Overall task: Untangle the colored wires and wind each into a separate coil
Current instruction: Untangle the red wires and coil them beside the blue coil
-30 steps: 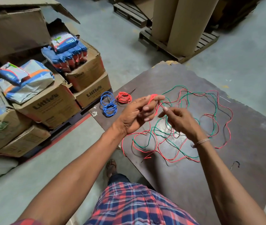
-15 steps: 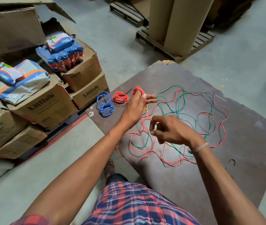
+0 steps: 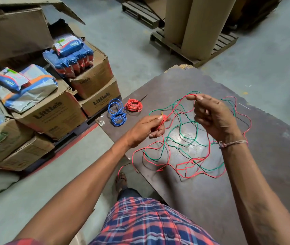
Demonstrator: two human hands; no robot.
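Red wire [image 3: 192, 169] sprawled in loose loops over the dark board [image 3: 246, 200], interlaced with a green wire [image 3: 181, 129] and what looks like a thin dark strand, too fine to name. Started red coil [image 3: 162, 121] pinched between thumb and fingers of the left hand [image 3: 146, 129], raised above the board's left part. Short taut run of red from that coil up to the right hand [image 3: 211, 117], thumb and forefinger pressed together on the strand, remaining fingers curled loosely. One red tail hanging off the board's near edge toward a sandalled foot [image 3: 121, 181].

Main risk, as a judgement: pulling the next length while green loops cross over red in several places. Likely result a crossing cinched into a knot, or the green dragged along into the red coil. Second risk: few turns held in the left pinch, springy insulation, so any slackening could let them spring open. Third: the hanging tail catching on the board's edge or underfoot and jerking the strand from the fingers.

Farther left on the board, a finished blue coil [image 3: 116, 113] and a finished red-orange coil [image 3: 133, 105], lying just beside each other, near enough for a sweeping loop to snag. Beyond, cardboard cartons [image 3: 52, 112] with packets stacked on top, and tall cardboard rolls [image 3: 199, 23] on a pallet.
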